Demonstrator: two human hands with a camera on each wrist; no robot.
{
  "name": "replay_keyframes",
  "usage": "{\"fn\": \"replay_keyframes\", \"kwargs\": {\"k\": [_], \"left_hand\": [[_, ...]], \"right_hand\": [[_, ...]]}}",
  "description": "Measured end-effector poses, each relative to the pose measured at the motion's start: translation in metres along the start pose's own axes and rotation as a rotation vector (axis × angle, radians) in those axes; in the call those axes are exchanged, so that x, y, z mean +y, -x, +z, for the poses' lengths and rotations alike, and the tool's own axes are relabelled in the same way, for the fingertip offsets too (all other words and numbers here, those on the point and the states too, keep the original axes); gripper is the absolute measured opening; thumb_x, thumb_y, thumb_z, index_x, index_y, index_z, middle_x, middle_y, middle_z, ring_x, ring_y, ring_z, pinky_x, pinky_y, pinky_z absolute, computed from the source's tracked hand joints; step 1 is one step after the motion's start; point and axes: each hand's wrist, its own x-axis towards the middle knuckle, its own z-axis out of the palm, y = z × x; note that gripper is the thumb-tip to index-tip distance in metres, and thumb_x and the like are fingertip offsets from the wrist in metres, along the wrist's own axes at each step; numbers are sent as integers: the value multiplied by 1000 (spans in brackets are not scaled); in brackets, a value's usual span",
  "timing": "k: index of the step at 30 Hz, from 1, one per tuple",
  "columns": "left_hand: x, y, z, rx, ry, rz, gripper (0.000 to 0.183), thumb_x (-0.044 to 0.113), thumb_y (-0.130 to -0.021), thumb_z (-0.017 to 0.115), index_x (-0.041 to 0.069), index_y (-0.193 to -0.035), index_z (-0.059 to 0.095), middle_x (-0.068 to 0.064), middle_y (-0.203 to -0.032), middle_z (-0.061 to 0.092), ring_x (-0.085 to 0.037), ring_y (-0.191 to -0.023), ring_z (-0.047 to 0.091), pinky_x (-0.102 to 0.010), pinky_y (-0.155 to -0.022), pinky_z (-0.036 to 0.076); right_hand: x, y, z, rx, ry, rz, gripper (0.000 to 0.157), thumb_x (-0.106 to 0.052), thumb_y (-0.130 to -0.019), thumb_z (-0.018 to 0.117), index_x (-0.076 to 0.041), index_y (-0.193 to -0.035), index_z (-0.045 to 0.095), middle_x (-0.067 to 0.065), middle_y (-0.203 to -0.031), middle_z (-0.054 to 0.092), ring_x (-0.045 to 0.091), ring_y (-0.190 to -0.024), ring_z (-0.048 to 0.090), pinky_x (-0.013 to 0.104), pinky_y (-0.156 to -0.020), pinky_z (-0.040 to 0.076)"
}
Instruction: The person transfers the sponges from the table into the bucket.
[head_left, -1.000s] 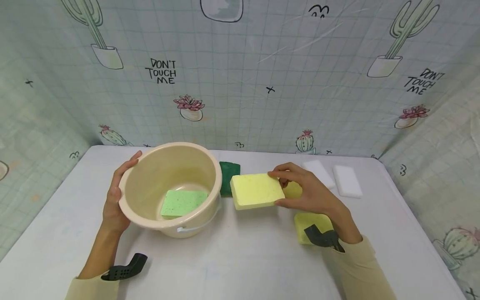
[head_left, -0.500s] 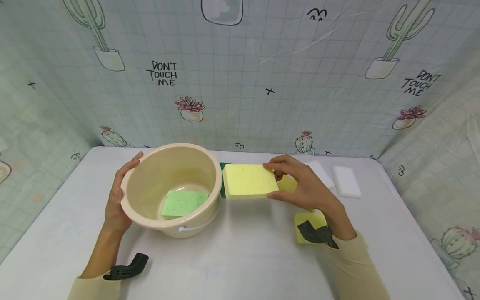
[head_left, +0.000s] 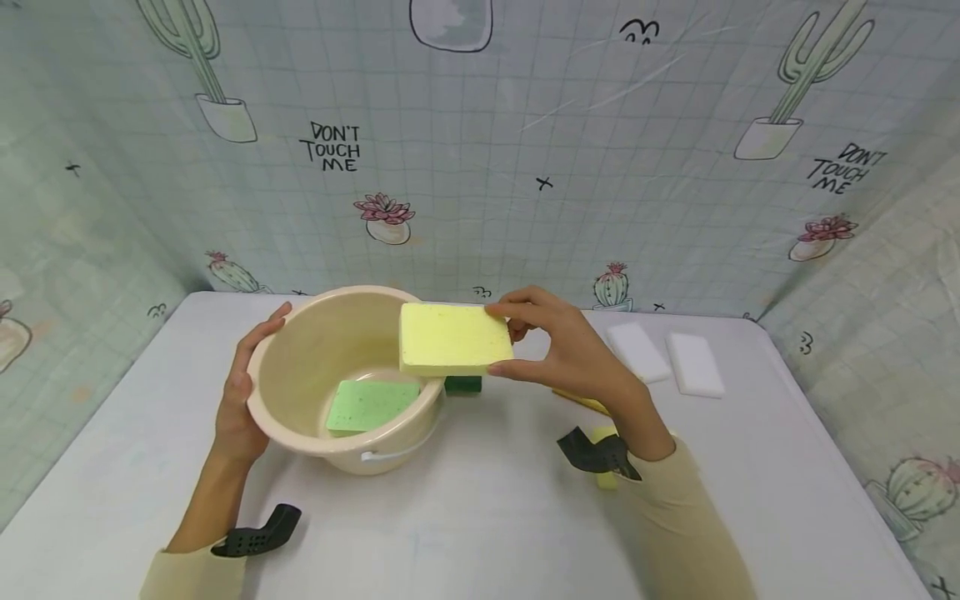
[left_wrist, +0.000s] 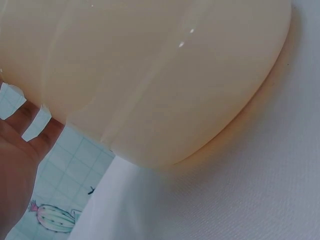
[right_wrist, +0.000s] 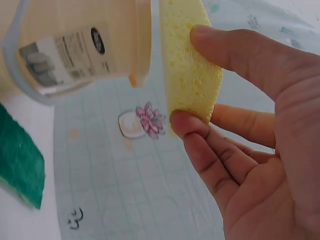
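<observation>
A cream plastic bucket [head_left: 288, 379] stands on the left half of the table, its mouth facing up toward me. My left hand [head_left: 238, 408] holds it at the left, fingers along its outer wall; the left wrist view shows some of them against the bucket side [left_wrist: 150, 75]. Inside, a light green sponge [head_left: 372, 406] lies on the bottom. My right hand [head_left: 558, 342] pinches the right end of a yellow sponge [head_left: 453, 340], which hangs over the bucket's right rim. In the right wrist view the thumb presses one face of this porous sponge [right_wrist: 187, 75], with fingers opposite.
Partly hidden behind the bucket and sponge is a dark green scouring pad [head_left: 462, 384]. Two yellow pieces, one a sponge [head_left: 606, 481] and one an edge [head_left: 583, 402], show beneath the right arm. Two white sponges [head_left: 637, 352] [head_left: 696, 364] lie at the back right.
My right hand has carried the yellow sponge left and upward, from beside the bucket to over its right rim. The left hand and bucket have stayed nearly in place.
</observation>
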Motion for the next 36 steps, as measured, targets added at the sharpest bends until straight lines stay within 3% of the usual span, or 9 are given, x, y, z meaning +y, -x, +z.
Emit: {"fn": "replay_keyframes", "kwargs": {"k": [13, 22, 30, 36], "left_hand": [[1, 1, -1, 28, -34, -11, 63, 42, -94, 47, 6, -145, 35, -10, -156, 20, -27, -140, 19, -26, -106, 31], [2, 2, -4, 43, -64, -19, 63, 42, -94, 48, 7, -144, 37, -11, -156, 21, -26, -142, 15, -26, -109, 27], [3, 1, -5, 48, -83, -26, 64, 43, -93, 49, 6, -144, 37, -11, -155, 21, -26, -142, 15, -26, -109, 27], [2, 0, -4, 25, -89, -36, 62, 41, -94, 48, 7, -145, 36, -11, -156, 21, -27, -142, 16, -25, -108, 30]], "right_hand": [[-25, -43, 31, -72, -11, -15, 57, -21, -74, 83, -2, -124, 62, 3, -117, 54, 9, -84, 58, 24, -77, 51], [-41, -66, 47, -159, 98, -3, 59, -27, -75, 83, -3, -125, 62, 4, -117, 52, 7, -87, 52, 22, -82, 42], [-52, -77, 63, -236, 164, 41, 63, -28, -75, 82, -2, -127, 59, 7, -119, 49, 8, -86, 54, 16, -76, 44], [-54, -78, 71, -241, 216, 106, 62, -30, -76, 81, -1, -126, 58, 7, -117, 48, 9, -86, 52, 17, -73, 44]]}}
